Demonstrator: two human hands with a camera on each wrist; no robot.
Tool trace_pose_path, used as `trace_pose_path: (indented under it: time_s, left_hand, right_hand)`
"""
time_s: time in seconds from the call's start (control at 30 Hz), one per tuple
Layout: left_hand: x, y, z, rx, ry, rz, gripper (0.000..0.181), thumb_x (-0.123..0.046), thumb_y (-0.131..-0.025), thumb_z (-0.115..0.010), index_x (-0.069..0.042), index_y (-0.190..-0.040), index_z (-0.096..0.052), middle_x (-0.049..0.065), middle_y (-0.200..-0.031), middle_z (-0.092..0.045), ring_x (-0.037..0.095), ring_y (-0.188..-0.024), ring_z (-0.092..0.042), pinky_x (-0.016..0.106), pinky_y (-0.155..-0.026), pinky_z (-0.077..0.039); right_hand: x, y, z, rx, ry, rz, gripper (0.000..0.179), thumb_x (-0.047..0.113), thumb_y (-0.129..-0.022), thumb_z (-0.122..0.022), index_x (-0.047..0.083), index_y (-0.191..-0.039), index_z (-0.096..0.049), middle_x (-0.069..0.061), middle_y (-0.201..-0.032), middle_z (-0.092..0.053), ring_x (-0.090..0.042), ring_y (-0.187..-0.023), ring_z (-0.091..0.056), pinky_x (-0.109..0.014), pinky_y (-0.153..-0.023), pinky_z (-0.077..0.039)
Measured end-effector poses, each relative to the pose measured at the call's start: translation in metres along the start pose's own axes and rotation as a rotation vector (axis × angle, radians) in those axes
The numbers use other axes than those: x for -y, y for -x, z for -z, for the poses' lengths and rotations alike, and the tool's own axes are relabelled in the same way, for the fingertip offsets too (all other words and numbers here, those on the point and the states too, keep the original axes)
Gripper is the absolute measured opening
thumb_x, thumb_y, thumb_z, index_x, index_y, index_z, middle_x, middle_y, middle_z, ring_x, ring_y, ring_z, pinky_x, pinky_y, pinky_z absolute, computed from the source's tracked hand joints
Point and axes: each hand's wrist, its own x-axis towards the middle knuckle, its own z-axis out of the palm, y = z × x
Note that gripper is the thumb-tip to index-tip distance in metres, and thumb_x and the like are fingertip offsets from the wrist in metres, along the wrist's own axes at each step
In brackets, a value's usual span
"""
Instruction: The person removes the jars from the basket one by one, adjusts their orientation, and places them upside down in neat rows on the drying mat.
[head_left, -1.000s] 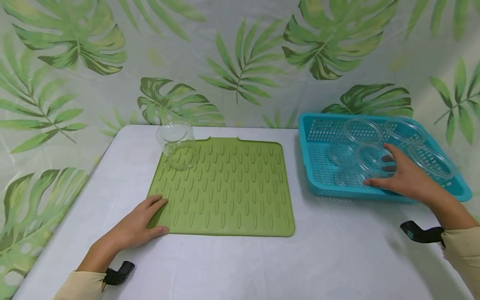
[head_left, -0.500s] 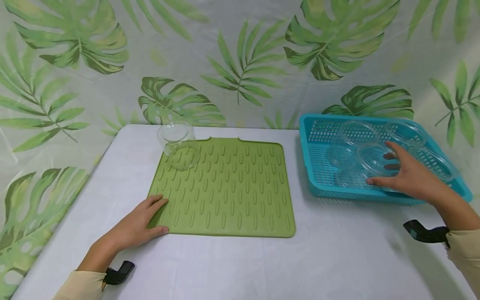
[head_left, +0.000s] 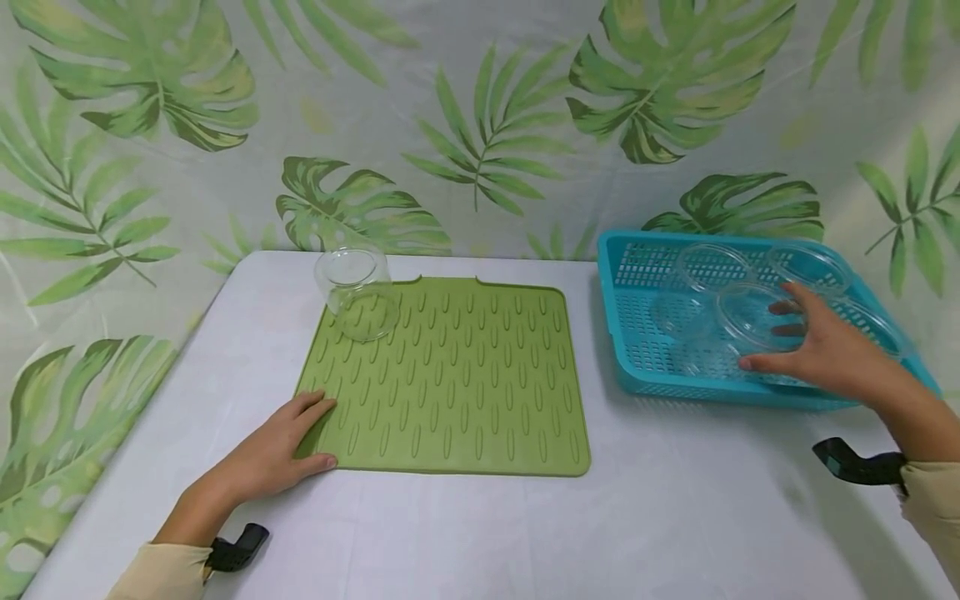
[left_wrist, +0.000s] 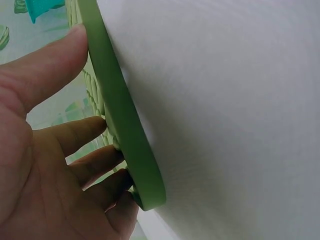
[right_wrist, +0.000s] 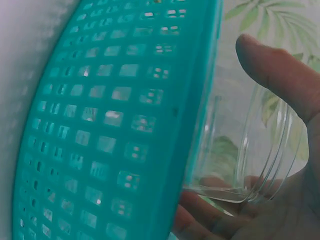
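Note:
My right hand (head_left: 836,350) reaches over the front rim of a blue plastic basket (head_left: 613,321). Its thumb and curled fingers go round a clear plastic container (head_left: 750,317), which in the right wrist view shows between thumb and fingers just past the basket wall. Several similar clear containers (head_left: 712,267) stand around it in the basket. On the left, my left hand (head_left: 273,446) rests at the near left corner of a green ridged mat (head_left: 465,383). Its fingertips touch the top, and the thumb lies at the near edge. One clear container (head_left: 366,312) stands on the mat's far left corner.
A white cloth (head_left: 480,533) covers the table beneath the mat and basket. Behind the table hangs a leaf-patterned curtain (head_left: 487,125). Tabletop shows between the mat and the basket.
My right hand has shifted slightly right with the container in it. The container behind it has slid a little left. My left hand and the mat stay where they were.

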Motion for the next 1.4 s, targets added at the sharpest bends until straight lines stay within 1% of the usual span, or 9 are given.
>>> trace_pose_path:
  time_s: [0.17,0.37,0.5,0.63,0.73,0.9,1.03,1.23,1.4]
  left_hand:
    - [0.000,0.000,0.001,-0.002,-0.004,-0.001,0.078,-0.034,-0.086,-0.076,0.000,-0.147,-0.043,0.027,-0.153,-0.037,0.052,-0.141,-0.033,0.066,-0.108,-0.038]
    - [-0.001,0.000,0.002,0.003,0.003,-0.001,0.077,-0.034,-0.086,-0.076,0.000,-0.147,-0.043,0.027,-0.153,-0.036,0.052,-0.141,-0.032,0.066,-0.108,-0.037]
    - [-0.001,0.001,0.001,0.002,0.005,0.001,0.078,-0.034,-0.086,-0.077,0.000,-0.147,-0.043,0.027,-0.153,-0.036,0.052,-0.142,-0.032,0.066,-0.109,-0.037]
    - [-0.001,0.001,0.001,-0.001,0.004,0.000,0.078,-0.034,-0.086,-0.077,0.000,-0.147,-0.043,0.027,-0.153,-0.036,0.052,-0.141,-0.032,0.066,-0.109,-0.037]
    - [-0.001,0.001,0.001,0.001,0.005,0.003,0.078,-0.034,-0.086,-0.077,0.000,-0.147,-0.043,0.027,-0.154,-0.036,0.052,-0.142,-0.031,0.066,-0.109,-0.036]
    - [-0.001,0.002,0.001,0.005,0.003,0.008,0.078,-0.035,-0.086,-0.076,-0.001,-0.147,-0.043,0.026,-0.154,-0.036,0.052,-0.142,-0.031,0.066,-0.109,-0.036]
    - [-0.001,0.002,0.001,0.005,-0.003,0.005,0.078,-0.035,-0.086,-0.076,0.000,-0.147,-0.042,0.026,-0.154,-0.036,0.052,-0.142,-0.031,0.066,-0.109,-0.036]
    - [-0.001,0.002,0.002,0.014,-0.017,-0.012,0.078,-0.035,-0.087,-0.075,0.001,-0.147,-0.041,0.028,-0.154,-0.035,0.052,-0.142,-0.031,0.066,-0.110,-0.036]
    - [-0.002,0.001,0.003,0.020,-0.024,-0.018,0.078,-0.035,-0.087,-0.074,0.002,-0.147,-0.041,0.028,-0.153,-0.035,0.052,-0.142,-0.031,0.065,-0.110,-0.036]
  right_hand:
    - [0.003,0.003,0.002,-0.044,0.009,-0.014,0.125,0.042,-0.084,-0.078,-0.003,-0.155,0.015,-0.044,-0.147,-0.026,-0.064,-0.126,-0.034,-0.074,-0.087,-0.043]
    - [0.008,0.009,0.008,-0.152,0.027,0.007,0.125,0.038,-0.081,-0.082,-0.002,-0.157,0.009,-0.043,-0.146,-0.030,-0.062,-0.122,-0.038,-0.073,-0.082,-0.044]
    - [0.008,0.011,0.012,-0.172,-0.014,0.015,0.125,0.034,-0.082,-0.081,0.004,-0.157,0.013,-0.042,-0.151,-0.025,-0.063,-0.123,-0.037,-0.073,-0.080,-0.046]
    - [0.007,0.012,0.014,-0.190,-0.041,0.019,0.125,0.032,-0.083,-0.081,0.010,-0.158,0.018,-0.041,-0.153,-0.023,-0.063,-0.125,-0.036,-0.075,-0.082,-0.044]
    - [0.007,0.013,0.014,-0.213,-0.056,0.027,0.125,0.031,-0.083,-0.081,0.011,-0.158,0.018,-0.040,-0.154,-0.023,-0.063,-0.124,-0.037,-0.074,-0.081,-0.045]
    - [0.010,0.014,0.015,-0.239,-0.064,0.038,0.124,0.029,-0.083,-0.082,0.010,-0.158,0.015,-0.039,-0.155,-0.023,-0.063,-0.123,-0.039,-0.071,-0.078,-0.048]
    - [0.013,0.016,0.017,-0.258,-0.060,0.043,0.122,0.029,-0.083,-0.082,0.010,-0.159,0.012,-0.037,-0.156,-0.022,-0.064,-0.124,-0.038,-0.075,-0.081,-0.044]
    - [0.023,0.020,0.022,-0.284,-0.089,0.052,0.120,0.028,-0.084,-0.081,0.017,-0.160,0.011,-0.034,-0.159,-0.020,-0.062,-0.128,-0.034,-0.076,-0.087,-0.035]
    - [0.028,0.019,0.024,-0.291,-0.098,0.053,0.119,0.028,-0.084,-0.080,0.019,-0.160,0.011,-0.033,-0.159,-0.020,-0.061,-0.130,-0.034,-0.075,-0.087,-0.035]
